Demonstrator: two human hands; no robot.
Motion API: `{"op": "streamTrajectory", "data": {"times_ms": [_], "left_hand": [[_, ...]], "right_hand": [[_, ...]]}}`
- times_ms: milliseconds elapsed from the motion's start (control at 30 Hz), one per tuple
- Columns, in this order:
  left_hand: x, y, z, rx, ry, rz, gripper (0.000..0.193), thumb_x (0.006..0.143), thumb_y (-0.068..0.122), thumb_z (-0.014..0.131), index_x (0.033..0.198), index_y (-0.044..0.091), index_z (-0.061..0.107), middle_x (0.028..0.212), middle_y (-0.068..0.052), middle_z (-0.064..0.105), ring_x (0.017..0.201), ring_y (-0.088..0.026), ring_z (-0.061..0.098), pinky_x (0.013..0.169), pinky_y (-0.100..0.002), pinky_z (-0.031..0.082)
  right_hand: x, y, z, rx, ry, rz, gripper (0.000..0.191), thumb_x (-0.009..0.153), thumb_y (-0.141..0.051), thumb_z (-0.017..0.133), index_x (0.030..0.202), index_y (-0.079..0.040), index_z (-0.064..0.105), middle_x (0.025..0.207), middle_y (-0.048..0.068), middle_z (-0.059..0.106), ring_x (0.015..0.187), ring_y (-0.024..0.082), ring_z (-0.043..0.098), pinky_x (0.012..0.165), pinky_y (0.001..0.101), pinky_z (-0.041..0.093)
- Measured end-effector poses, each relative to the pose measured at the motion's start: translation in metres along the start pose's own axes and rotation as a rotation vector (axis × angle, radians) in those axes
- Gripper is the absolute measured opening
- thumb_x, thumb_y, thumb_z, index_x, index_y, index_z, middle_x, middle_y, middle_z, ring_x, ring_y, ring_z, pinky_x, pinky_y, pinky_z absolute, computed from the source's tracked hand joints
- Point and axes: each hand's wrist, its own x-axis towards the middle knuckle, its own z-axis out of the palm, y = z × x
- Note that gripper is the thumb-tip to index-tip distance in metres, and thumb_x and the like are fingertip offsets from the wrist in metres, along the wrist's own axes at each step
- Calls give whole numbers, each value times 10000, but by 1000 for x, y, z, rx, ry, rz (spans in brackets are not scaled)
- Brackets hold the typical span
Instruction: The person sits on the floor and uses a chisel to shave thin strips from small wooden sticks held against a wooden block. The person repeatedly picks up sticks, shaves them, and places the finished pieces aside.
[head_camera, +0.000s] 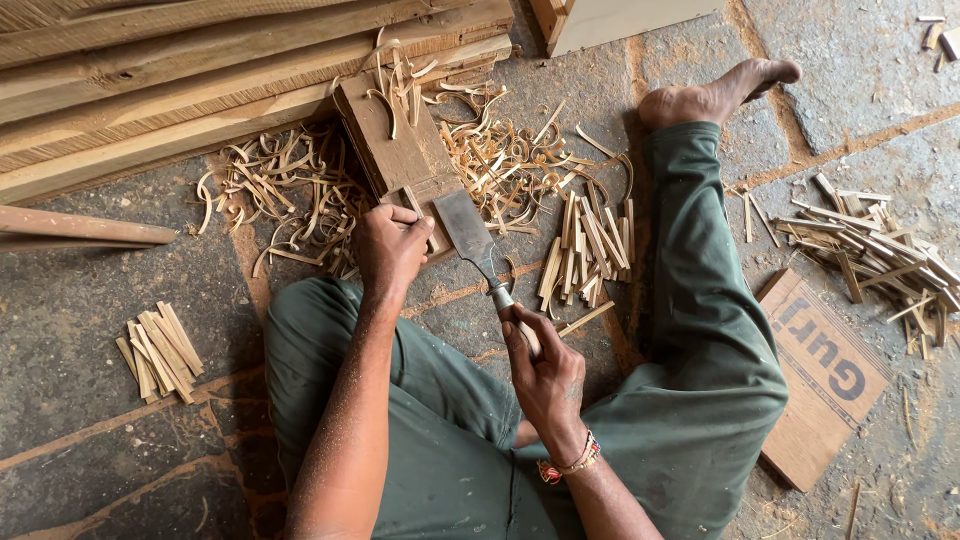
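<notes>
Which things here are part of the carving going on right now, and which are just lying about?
In use:
left hand on a small wood piece
right hand gripping the chisel
wooden block underneath

Lying about:
shavings
cut sticks
small stick pile
scrap pile
flat board
planks

A stone floor (90, 340) carries curled shavings (290, 190), cut strips (160, 352) at left, planks (200, 80) far, and what looks like a cardboard piece (825, 385) at right.
</notes>
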Motion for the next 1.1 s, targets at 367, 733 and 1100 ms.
{"op": "streamTrajectory", "data": {"times_ms": [367, 733, 1100], "left_hand": [[2, -8, -12, 117, 101, 84, 333, 981, 375, 715, 930, 47, 713, 742, -63, 735, 612, -172, 684, 612, -358, 543], [-70, 11, 28, -5, -35, 1321, 526, 1088, 550, 500, 884, 112, 708, 889, -85, 729, 874, -238, 710, 964, -476, 559], [-76, -7, 21, 4, -221, 1167, 589, 1031, 514, 614, 610, 102, 604, 573, -58, 560, 543, -224, 567, 600, -399, 462]], "right_hand": [[-1, 0, 1, -25, -19, 15, 316, 940, -258, 729, 1214, -101, 739, 500, 6, 610, 444, 22, 536, 406, 263, 367], [-35, -23, -37, 158, -1, -42, 270, 929, -98, 738, 1187, -19, 747, 783, 21, 772, 629, -17, 600, 465, 188, 434], [-46, -34, -36, 65, -112, 34, 288, 890, -83, 761, 1173, -28, 768, 618, 29, 698, 556, -8, 519, 432, 215, 401]]}}
